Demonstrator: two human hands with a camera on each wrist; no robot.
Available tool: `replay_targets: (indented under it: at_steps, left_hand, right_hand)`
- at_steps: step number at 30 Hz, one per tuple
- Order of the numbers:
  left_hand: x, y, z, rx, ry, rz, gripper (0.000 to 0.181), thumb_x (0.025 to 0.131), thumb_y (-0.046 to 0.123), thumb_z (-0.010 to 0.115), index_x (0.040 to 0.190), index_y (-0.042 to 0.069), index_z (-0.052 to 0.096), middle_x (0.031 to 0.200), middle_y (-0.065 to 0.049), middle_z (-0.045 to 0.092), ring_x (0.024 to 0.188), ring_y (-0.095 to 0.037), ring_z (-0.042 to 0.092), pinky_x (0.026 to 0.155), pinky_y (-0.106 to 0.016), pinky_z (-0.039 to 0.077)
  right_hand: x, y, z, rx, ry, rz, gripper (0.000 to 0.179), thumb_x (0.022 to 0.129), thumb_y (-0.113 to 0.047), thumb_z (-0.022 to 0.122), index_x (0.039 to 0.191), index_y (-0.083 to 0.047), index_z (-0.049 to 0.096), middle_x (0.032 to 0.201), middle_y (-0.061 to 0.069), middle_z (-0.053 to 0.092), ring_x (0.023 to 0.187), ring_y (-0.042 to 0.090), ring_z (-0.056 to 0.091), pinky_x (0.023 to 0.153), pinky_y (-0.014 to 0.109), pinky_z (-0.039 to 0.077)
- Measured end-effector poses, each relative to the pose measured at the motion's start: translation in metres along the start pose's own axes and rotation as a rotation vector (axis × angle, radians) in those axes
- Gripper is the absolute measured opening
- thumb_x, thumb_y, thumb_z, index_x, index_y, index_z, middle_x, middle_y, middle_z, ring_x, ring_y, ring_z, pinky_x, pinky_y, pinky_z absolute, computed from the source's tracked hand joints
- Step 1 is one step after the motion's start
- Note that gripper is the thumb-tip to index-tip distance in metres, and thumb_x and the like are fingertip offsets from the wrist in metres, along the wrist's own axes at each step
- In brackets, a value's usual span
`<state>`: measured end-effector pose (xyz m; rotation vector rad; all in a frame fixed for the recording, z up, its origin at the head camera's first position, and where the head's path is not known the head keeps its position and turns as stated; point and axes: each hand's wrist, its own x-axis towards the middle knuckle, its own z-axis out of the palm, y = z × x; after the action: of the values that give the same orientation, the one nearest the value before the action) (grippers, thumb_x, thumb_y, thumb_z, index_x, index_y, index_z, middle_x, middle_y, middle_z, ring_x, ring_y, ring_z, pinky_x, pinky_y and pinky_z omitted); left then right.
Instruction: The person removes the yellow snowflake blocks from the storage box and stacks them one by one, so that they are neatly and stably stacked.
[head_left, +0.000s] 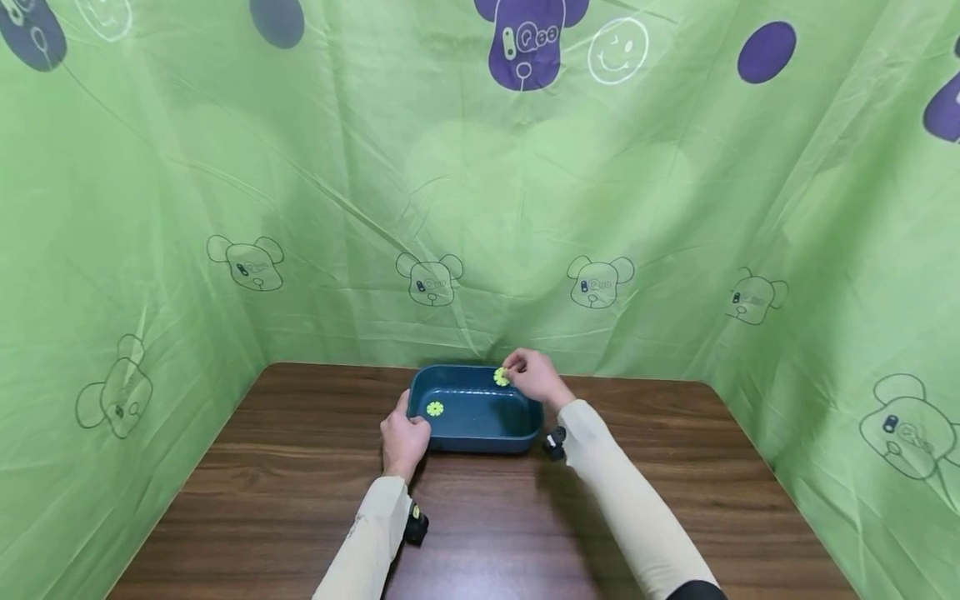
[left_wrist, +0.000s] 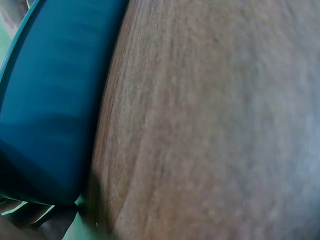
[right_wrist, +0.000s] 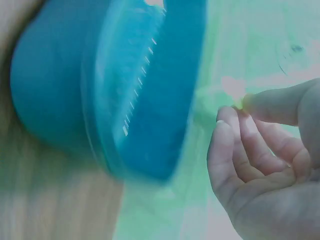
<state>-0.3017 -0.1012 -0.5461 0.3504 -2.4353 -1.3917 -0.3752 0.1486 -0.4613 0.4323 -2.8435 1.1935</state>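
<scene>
A dark teal rectangular dish (head_left: 480, 445) stands near the back edge of the table. My left hand (head_left: 406, 437) grips its left end, thumb over the rim; in the left wrist view some fingers (left_wrist: 55, 224) show at the dish's end. Inside, toward the left, lies a yellow-green flower-shaped piece (head_left: 435, 408) with a dark centre. Over the back right rim, my right hand (head_left: 534, 379) pinches a second yellow-green flower-shaped piece (head_left: 501, 377) between thumb and fingertips. The right wrist view shows this pinched piece (right_wrist: 233, 89) pale and overexposed, beyond the dish wall (right_wrist: 55, 85).
The brown wood-grain table (head_left: 300, 517) stretches around the dish. A green cloth (head_left: 480, 183) with bear prints closes off the back and both sides, right behind the dish. Each wrist carries a small black camera (head_left: 416, 523).
</scene>
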Motion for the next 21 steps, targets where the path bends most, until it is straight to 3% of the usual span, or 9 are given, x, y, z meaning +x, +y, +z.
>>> replay_targets:
  at_steps: [6,10,15,21]
  left_hand:
    - [0.001,0.000,0.000,0.005,-0.008,0.000,0.063,0.086,0.007,0.051,0.149,0.012,0.051,0.139,-0.023,0.061,0.123,-0.044,0.060,0.100,-0.056,0.050]
    - [0.000,0.000,0.000,0.009,-0.001,0.006,0.063,0.085,0.007,0.051,0.148,0.011,0.053,0.137,-0.024,0.062,0.121,-0.044,0.061,0.099,-0.056,0.050]
    - [0.002,-0.001,0.001,0.008,0.014,0.018,0.062,0.085,0.006,0.052,0.146,0.013,0.054,0.134,-0.023,0.064,0.119,-0.044,0.062,0.098,-0.056,0.051]
    - [0.000,0.000,0.001,0.007,0.004,0.002,0.061,0.086,0.007,0.051,0.147,0.015,0.054,0.136,-0.022,0.063,0.122,-0.044,0.061,0.100,-0.056,0.050]
  right_hand:
    - [-0.014,0.017,-0.046,-0.014,0.014,0.031,0.015,0.095,-0.012,0.067,0.106,-0.004,0.072,0.096,0.013,0.072,0.083,0.023,0.067,0.069,0.031,0.054]
    - [-0.028,0.039,-0.065,-0.022,0.001,0.095,0.017,0.096,-0.013,0.066,0.107,-0.003,0.073,0.099,0.015,0.073,0.084,0.028,0.070,0.068,0.031,0.054]
    - [-0.042,0.068,-0.078,-0.075,-0.022,0.152,0.017,0.099,-0.013,0.062,0.107,-0.003,0.074,0.100,0.014,0.073,0.080,0.021,0.068,0.069,0.032,0.054]
    - [-0.059,0.094,-0.081,-0.099,-0.062,0.202,0.015,0.099,-0.012,0.063,0.105,-0.003,0.074,0.097,0.013,0.073,0.080,0.025,0.070,0.066,0.029,0.055]
